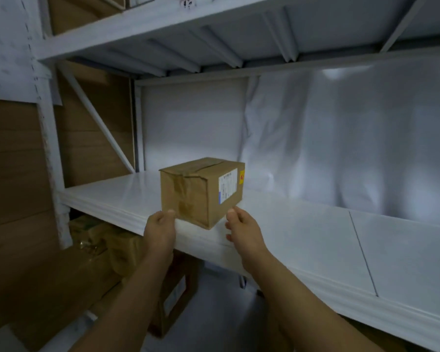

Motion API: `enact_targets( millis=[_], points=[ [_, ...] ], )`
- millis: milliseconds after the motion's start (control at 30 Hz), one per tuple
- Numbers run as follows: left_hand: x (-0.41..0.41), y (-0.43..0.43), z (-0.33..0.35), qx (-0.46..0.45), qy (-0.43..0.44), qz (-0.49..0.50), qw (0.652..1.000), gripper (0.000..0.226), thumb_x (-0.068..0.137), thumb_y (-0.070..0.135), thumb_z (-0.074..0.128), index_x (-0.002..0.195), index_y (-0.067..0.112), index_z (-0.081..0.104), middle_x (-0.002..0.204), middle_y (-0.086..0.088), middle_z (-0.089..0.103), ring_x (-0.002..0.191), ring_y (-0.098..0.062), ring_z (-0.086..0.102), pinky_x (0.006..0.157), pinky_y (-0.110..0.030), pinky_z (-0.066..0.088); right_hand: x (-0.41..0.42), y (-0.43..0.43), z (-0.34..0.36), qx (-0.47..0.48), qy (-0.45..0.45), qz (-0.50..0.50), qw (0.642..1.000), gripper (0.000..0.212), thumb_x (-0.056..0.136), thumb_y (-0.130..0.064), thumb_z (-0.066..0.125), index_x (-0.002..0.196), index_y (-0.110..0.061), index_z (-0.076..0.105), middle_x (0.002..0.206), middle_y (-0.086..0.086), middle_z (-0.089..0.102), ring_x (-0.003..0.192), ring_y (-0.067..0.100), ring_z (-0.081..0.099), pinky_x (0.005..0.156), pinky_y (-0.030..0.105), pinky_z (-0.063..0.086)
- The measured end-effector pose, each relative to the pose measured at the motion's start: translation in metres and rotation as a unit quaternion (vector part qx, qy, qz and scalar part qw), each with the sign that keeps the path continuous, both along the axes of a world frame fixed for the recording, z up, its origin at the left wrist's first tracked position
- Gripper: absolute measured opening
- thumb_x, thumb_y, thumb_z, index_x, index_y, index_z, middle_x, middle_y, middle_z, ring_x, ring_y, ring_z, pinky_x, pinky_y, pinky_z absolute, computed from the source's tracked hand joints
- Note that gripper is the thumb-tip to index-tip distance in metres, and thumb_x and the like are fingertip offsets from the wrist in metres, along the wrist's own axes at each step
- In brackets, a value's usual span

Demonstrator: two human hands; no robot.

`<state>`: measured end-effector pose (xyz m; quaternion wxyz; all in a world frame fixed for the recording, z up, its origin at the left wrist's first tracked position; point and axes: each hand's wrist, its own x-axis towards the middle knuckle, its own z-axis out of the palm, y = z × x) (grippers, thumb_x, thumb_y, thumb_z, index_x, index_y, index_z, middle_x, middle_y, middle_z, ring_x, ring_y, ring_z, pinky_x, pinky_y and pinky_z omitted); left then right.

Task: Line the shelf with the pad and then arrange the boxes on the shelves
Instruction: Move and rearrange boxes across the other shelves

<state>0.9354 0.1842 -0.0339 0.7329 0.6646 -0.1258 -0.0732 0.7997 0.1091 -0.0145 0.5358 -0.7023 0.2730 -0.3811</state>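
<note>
White metal shelving filled the view, its middle shelf lined with a white pad and backed by a wrinkled white sheet. A taped cardboard box sat on the pad near the front edge, one corner turned outward. The left hand and right hand met its lower edges, fingers curled, thumbs touching cardboard; gripping or merely pushing, I could not tell.

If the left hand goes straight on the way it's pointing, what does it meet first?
The cardboard box: the left hand points at its near face, with the thumb apparently touching the lower edge. Depth there is hard to judge.
</note>
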Motion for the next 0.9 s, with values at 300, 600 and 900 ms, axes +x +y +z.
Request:
enact_targets(
  millis=[300,600,900],
  points=[
    [0.083,-0.044,0.036,-0.014,0.010,-0.085,0.996,0.068,0.094,0.046,0.046,0.149,0.013,0.024,0.152,-0.012,0.032,0.137,-0.032,0.034,0.111,-0.042,0.029,0.071,-0.031,0.014,-0.011,0.086,-0.024,0.996,0.062,0.091,-0.026,0.056,0.146,-0.014,0.029,0.143,0.011,0.041,0.124,0.029,0.047,0.095,0.030,0.044],
    [0.080,-0.046,0.041,-0.087,0.074,-0.189,0.975,0.062,0.090,0.064,0.035,0.135,0.023,0.050,0.130,-0.007,0.056,0.117,-0.029,0.053,0.105,-0.049,0.040,0.085,-0.046,-0.005,-0.002,0.094,-0.022,0.995,0.100,0.065,-0.053,0.063,0.149,-0.027,0.016,0.147,0.004,0.039,0.129,0.026,0.045,0.107,0.045,0.041],
    [0.021,0.011,0.047,-0.146,0.123,-0.218,0.957,0.065,0.080,0.075,0.041,0.123,0.027,0.052,0.111,-0.008,0.063,0.101,-0.029,0.061,0.095,-0.053,0.047,0.023,-0.002,0.003,0.034,0.012,0.015,0.999,0.073,0.081,-0.036,0.070,0.141,-0.027,0.030,0.124,-0.004,0.048,0.112,0.018,0.050,0.100,0.037,0.046]
  ],
)
